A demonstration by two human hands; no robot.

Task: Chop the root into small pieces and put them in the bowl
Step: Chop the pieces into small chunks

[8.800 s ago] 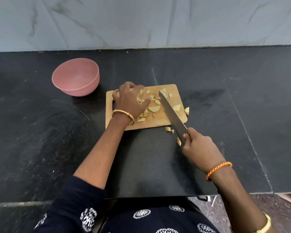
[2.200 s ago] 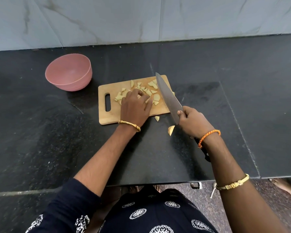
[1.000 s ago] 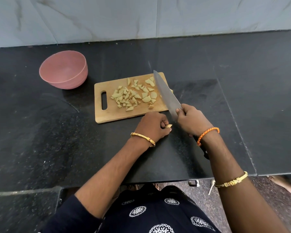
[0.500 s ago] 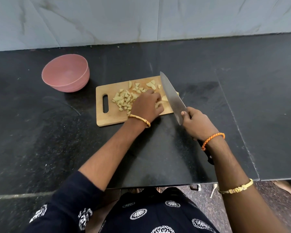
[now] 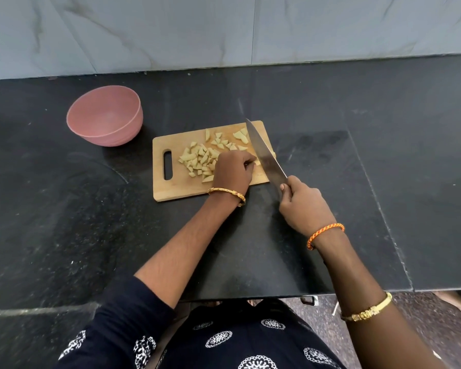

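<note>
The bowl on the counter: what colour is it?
Pink: the bowl, seen best in the head view.

Black stone counter [image 5: 383,107], speckled and glossy, fills most of the view. Thin seams split it into slabs; one runs diagonally down the right side. Behind it, a wall [image 5: 224,30] of pale grey marble-look tiles with faint dark veins and one vertical joint. Speckled brownish floor [image 5: 423,328] shows under the counter's near edge at bottom right. Soft, even light, dull reflections on the stone.

left hand [image 5: 233,170] hides pieces [image 5: 197,159] beneath it.
</note>
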